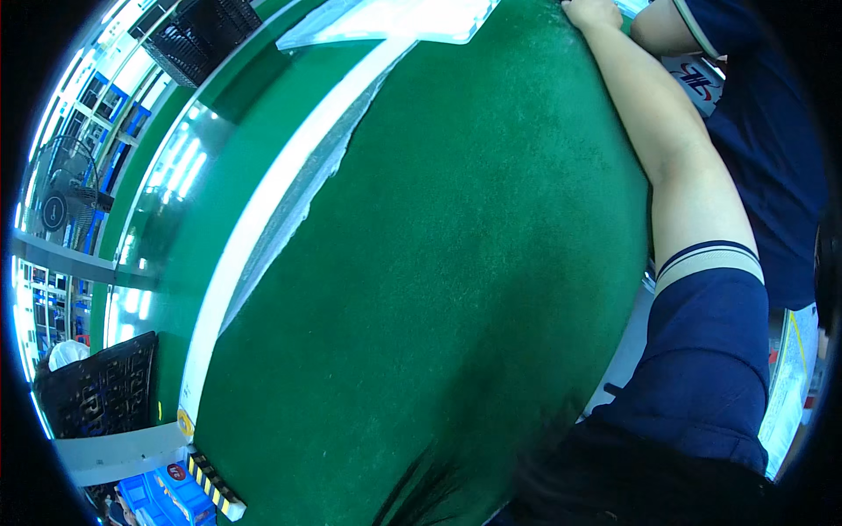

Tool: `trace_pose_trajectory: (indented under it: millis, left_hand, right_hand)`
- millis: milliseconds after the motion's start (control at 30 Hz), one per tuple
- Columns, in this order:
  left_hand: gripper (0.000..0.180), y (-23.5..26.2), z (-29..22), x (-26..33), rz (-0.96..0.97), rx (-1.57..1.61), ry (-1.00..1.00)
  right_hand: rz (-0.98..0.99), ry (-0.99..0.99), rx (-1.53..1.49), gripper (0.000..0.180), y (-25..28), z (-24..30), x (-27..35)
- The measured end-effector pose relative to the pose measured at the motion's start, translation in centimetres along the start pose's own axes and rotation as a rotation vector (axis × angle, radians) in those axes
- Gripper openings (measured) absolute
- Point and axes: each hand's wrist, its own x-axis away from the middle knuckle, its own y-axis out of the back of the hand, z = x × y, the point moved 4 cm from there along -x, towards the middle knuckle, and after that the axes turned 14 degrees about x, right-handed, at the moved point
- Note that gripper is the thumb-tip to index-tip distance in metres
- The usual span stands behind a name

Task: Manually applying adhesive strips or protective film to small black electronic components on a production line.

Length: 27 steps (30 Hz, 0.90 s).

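At the green bench (474,202), the right hand (595,12) is stretched out, its grip cut off and not tellable; the co-worker's arm (664,31) is best given room.

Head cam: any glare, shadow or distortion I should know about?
Head view throughout: glare streaks at left; white sheet-like item at top looks nearly washed out; soft shadow darkens the lower part of the green surface; the white strip looks bowed, fisheye-style, and corners go black; dark hair at the bottom shows little detail.
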Motion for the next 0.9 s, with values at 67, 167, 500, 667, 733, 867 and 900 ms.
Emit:
trace_pose_trajectory:
  millis: [67, 167, 500, 667, 733, 867, 900]
  left_hand:
    - [0.055, 1.7, 0.1, 1.8, 0.062, 0.038, -0.067]
    - [0.052, -1.7, 0.8, -1.7, -0.046, -0.005, -0.035]
    - [0.033, 0.8, -0.3, -3.5, -0.027, 0.030, -0.023]
    - [0.043, 2.4, -1.8, -4.8, -0.158, 0.173, -0.128]
    - [0.048, 2.5, -1.5, -3.8, -0.238, 0.255, -0.189]
    - [0.057, 2.2, 0.8, -2.3, -0.436, 0.482, -0.161]
    - [0.061, 2.1, 1.3, -1.9, -0.470, 0.524, -0.120]
  right_hand:
    - [0.025, 0.051, -0.006, 0.036, -0.3, -1.5, 0.2]
    - [-0.135, 0.011, -0.080, 0.027, -2.6, -0.7, -3.6]
    - [-0.031, 0.301, -0.231, 0.047, 7.8, -0.2, 11.3]
    - [-0.089, 0.605, -0.503, 0.052, 17.6, -1.4, 24.2]
    - [-0.066, 0.725, -0.626, 0.054, 22.3, -1.5, 30.0]
    - [0.031, 0.953, -0.922, 0.057, 30.9, -0.9, 41.6]
    - [0.167, 1.020, -0.927, 0.062, 33.3, -0.9, 44.0]
